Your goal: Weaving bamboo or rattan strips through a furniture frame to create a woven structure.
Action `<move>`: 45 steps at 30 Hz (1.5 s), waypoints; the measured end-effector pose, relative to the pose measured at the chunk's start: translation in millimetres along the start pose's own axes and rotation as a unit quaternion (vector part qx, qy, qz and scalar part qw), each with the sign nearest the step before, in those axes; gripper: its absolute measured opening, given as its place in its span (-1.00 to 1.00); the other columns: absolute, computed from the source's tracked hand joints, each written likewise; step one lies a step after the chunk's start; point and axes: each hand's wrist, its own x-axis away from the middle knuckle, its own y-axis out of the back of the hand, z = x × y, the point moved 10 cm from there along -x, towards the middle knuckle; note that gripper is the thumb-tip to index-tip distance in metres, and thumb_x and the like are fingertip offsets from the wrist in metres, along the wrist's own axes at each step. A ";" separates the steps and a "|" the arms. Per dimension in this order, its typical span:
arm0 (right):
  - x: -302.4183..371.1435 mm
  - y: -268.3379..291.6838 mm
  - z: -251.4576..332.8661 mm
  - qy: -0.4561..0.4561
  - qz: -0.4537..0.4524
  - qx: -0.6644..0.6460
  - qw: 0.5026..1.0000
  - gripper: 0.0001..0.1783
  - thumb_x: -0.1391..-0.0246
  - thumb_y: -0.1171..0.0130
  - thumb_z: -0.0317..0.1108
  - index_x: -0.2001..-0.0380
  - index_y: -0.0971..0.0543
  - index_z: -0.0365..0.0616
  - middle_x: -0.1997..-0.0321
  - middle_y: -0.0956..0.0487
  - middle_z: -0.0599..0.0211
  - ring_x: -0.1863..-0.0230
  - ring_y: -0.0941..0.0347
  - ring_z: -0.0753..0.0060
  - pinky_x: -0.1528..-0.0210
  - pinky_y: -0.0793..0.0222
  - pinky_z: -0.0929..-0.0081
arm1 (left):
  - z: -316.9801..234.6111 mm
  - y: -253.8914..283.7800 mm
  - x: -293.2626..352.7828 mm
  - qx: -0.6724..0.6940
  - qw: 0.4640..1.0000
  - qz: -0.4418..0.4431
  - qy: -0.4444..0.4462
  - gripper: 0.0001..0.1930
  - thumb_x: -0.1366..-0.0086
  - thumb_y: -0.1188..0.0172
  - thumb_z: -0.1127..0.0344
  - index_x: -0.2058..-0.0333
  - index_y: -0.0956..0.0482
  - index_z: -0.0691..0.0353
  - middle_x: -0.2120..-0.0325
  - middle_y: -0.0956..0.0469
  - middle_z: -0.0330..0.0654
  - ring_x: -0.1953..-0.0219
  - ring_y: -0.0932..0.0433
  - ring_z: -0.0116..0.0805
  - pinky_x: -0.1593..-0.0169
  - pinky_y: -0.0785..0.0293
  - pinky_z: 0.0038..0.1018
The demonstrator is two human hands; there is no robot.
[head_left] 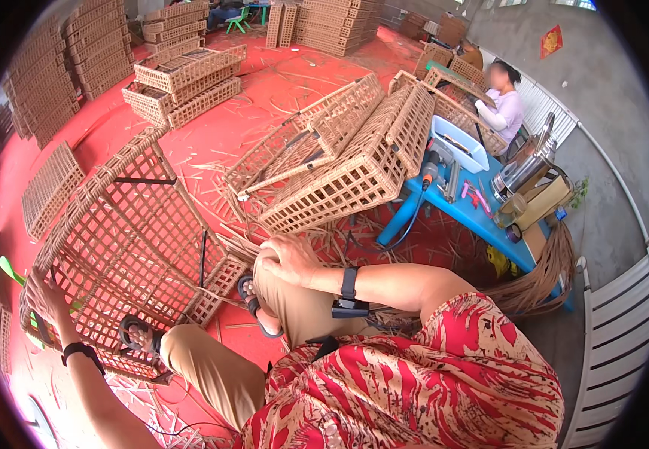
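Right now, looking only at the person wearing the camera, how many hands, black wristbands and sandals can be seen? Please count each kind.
Hands: 2, the left hand gripping the wicker frame, the right hand resting on a knee.
Black wristbands: 2, left wristband and right wristband.
Sandals: 2, left sandal and right sandal.
Total: 6

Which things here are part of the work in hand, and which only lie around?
In hand: woven lattice frame, gripped by the left hand; right hand rests on the knee.

Lying around: finished baskets, stacked baskets, blue table, cane bundle.
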 end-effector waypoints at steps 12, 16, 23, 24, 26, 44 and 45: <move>1.1 2.5 0.7 -0.010 -0.006 0.000 1.000 -0.59 0.03 -0.13 -0.11 0.14 -0.51 -0.09 0.09 -0.49 0.16 -0.03 -0.37 0.11 -0.10 -0.24 0.20 | -3.3 2.6 -1.4 -0.001 0.999 0.026 0.023 -0.41 -0.12 -0.19 0.34 -0.15 -0.26 0.14 -0.03 -0.38 -0.13 -0.12 -0.31 -0.18 -0.18 -0.17 -0.25; 0.1 2.4 4.7 -0.013 0.033 -0.009 0.999 -0.60 0.02 -0.11 -0.09 0.14 -0.51 -0.07 0.07 -0.49 0.17 -0.03 -0.37 0.12 -0.10 -0.23 0.19 | -1.3 8.7 1.7 0.010 1.000 0.000 0.016 -0.45 -0.11 -0.17 0.37 -0.12 -0.28 0.17 0.02 -0.39 -0.13 -0.11 -0.31 -0.18 -0.17 -0.16 -0.25; 0.4 5.8 0.3 -0.007 0.002 -0.007 1.000 -0.58 0.03 -0.11 -0.08 0.15 -0.51 -0.11 0.07 -0.51 0.13 -0.03 -0.38 0.10 -0.09 -0.25 0.18 | -19.1 27.4 0.2 0.010 0.999 0.023 0.020 -0.48 -0.13 -0.14 0.36 -0.10 -0.29 0.20 0.01 -0.38 -0.10 -0.10 -0.30 -0.15 -0.18 -0.15 -0.25; -0.9 3.9 -0.7 -0.008 0.011 -0.009 1.000 -0.58 0.03 -0.10 -0.08 0.15 -0.51 -0.11 0.07 -0.51 0.11 -0.03 -0.39 0.10 -0.08 -0.25 0.18 | -19.7 26.4 0.3 0.011 0.999 0.032 0.024 -0.49 -0.13 -0.14 0.37 -0.10 -0.29 0.20 0.00 -0.38 -0.09 -0.10 -0.29 -0.14 -0.18 -0.15 -0.25; 1.6 4.1 2.8 0.003 -0.013 -0.007 1.000 -0.58 0.03 -0.08 -0.08 0.17 -0.53 -0.11 0.10 -0.53 0.09 0.00 -0.40 0.07 -0.07 -0.28 0.18 | -17.2 30.3 1.5 0.014 0.999 0.023 0.025 -0.48 -0.12 -0.14 0.38 -0.09 -0.29 0.21 0.02 -0.38 -0.09 -0.09 -0.30 -0.13 -0.18 -0.16 -0.23; 1.8 4.1 1.3 -0.018 0.013 0.003 1.000 -0.55 0.00 -0.05 -0.05 0.10 -0.49 -0.09 0.00 -0.49 0.12 -0.08 -0.35 0.11 -0.14 -0.21 0.19 | -17.1 28.6 1.8 0.019 0.999 0.040 0.021 -0.47 -0.14 -0.14 0.33 -0.11 -0.26 0.18 -0.02 -0.36 -0.10 -0.13 -0.26 -0.14 -0.20 -0.13 -0.22; 2.1 4.6 1.9 -0.018 0.011 0.002 1.000 -0.55 0.00 -0.05 -0.05 0.11 -0.49 -0.09 0.00 -0.49 0.12 -0.08 -0.35 0.10 -0.13 -0.22 0.19 | -16.6 27.6 2.4 0.020 0.999 0.041 0.021 -0.47 -0.14 -0.14 0.33 -0.11 -0.26 0.18 -0.02 -0.36 -0.10 -0.13 -0.26 -0.14 -0.20 -0.13 -0.22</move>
